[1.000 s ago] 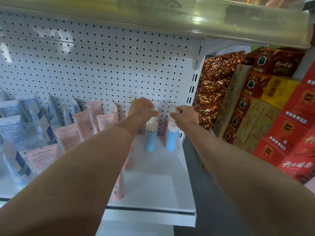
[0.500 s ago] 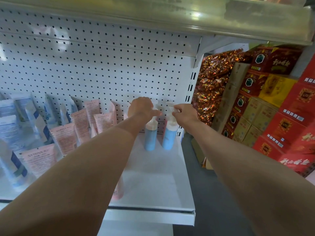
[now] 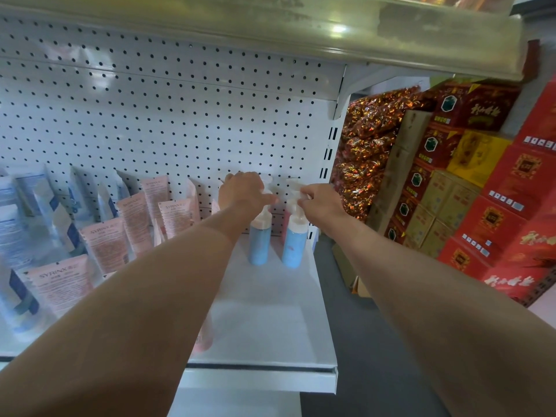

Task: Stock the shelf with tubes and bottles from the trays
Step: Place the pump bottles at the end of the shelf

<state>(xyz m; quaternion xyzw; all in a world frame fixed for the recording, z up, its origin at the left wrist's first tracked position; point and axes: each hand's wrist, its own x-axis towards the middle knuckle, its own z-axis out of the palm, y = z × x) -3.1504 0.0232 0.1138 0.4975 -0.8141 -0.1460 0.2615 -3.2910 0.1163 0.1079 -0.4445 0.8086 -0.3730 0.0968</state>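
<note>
Two blue pump bottles stand upright side by side at the back right of the white shelf (image 3: 270,320). My left hand (image 3: 243,192) grips the white pump head of the left blue bottle (image 3: 259,243). My right hand (image 3: 320,203) pinches the pump head of the right blue bottle (image 3: 293,245). A pink bottle (image 3: 285,219) stands behind them against the pegboard, mostly hidden. Pink SYRINX tubes (image 3: 106,248) and blue-and-white tubes (image 3: 27,227) stand in rows on the shelf's left part.
A shelf board (image 3: 270,34) overhangs close above. The pegboard back wall (image 3: 180,115) is right behind the bottles. Beyond the shelf's right end are stacked red and yellow boxes (image 3: 481,188) and shiny candy bags (image 3: 367,145). Dark floor (image 3: 376,371) lies below.
Both hands stay on the pump heads of the two blue bottles and have shifted only slightly. The bottles remain standing in the same spot on the shelf.
</note>
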